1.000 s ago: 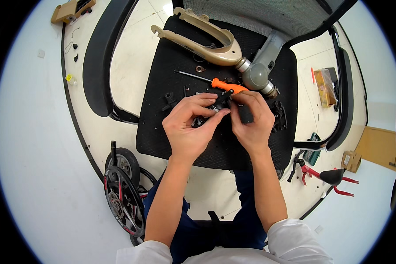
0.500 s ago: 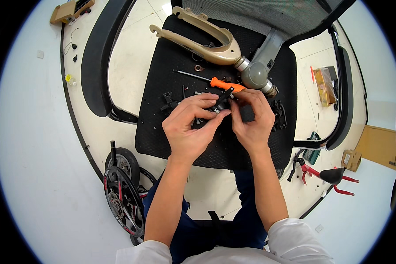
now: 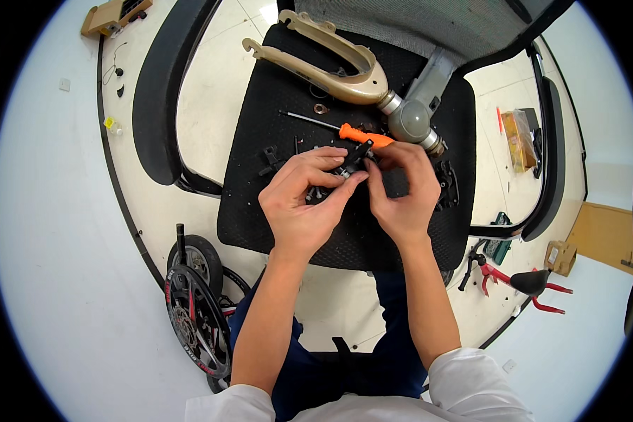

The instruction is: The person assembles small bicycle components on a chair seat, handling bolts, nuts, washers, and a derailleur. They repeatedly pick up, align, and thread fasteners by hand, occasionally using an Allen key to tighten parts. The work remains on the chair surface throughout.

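Over the black chair seat (image 3: 260,224), my left hand (image 3: 295,200) and my right hand (image 3: 406,190) meet at a small black part (image 3: 359,154) with a short stick-like arm. My left thumb and fingers pinch it from the left. From the right, my right thumb and fingertips grip it too, partly hiding it. Just beyond my fingers lies a screwdriver (image 3: 362,135) with an orange handle, its shaft to the left. A beige fork (image 3: 362,88) rests at the back of the seat, its steerer tube beside a grey rounded joint (image 3: 408,121).
Small black parts (image 3: 269,161) and screws lie left of my hands, with another black metal piece (image 3: 446,184) to the right. Black armrests (image 3: 157,105) flank the seat. Wheels (image 3: 197,320) stand on the floor at left; a red frame with a black saddle (image 3: 529,283) is at right.
Both hands keep nearly the same pinch on the small black part. The view has shifted slightly, moving the chair and fork a little to the right in the picture.
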Demonstrator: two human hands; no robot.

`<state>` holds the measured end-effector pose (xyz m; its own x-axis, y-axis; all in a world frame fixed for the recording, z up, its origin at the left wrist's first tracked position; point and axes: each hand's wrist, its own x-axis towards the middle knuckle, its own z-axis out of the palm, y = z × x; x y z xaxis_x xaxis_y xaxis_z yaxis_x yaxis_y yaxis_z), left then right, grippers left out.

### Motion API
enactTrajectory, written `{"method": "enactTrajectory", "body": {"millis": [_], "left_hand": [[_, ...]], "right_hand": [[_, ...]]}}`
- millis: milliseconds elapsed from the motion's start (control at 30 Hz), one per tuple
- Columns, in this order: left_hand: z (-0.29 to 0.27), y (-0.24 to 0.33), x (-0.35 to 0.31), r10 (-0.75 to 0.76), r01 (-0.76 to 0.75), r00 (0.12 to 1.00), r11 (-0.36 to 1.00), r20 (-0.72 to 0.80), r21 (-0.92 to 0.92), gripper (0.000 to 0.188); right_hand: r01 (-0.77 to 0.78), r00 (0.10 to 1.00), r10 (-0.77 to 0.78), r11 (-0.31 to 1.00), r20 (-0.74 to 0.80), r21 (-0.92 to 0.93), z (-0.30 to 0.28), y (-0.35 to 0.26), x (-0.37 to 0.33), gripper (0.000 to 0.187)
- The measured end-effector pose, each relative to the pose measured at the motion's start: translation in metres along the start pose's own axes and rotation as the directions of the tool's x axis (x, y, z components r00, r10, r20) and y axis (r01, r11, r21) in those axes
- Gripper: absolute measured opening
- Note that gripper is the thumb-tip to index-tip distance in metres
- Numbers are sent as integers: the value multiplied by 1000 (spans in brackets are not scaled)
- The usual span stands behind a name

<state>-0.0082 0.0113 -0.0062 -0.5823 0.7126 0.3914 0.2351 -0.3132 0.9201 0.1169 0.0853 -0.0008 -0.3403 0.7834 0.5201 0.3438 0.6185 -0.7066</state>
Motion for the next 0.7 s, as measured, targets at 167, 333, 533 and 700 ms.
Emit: {"method": "enactTrajectory", "body": {"millis": [167,333,533,700], "left_hand": [[-1,-1,0,40,-40,999,999,14,0,26],[-1,-1,0,22,-22,1000,1000,4,-2,26],[-1,0,0,19,-19,1000,1000,-1,-1,25],[-1,0,0,6,-6,1000,1000,4,-13,26]], "right_hand": [[-150,985,148,989,91,19,-2,-1,-1,18],[-11,1000,11,1000,20,-24,1,-1,-2,16],[-174,983,171,984,73,44,0,1,0,17],[-53,998,54,997,11,-52,-1,-4,1,14]]}}
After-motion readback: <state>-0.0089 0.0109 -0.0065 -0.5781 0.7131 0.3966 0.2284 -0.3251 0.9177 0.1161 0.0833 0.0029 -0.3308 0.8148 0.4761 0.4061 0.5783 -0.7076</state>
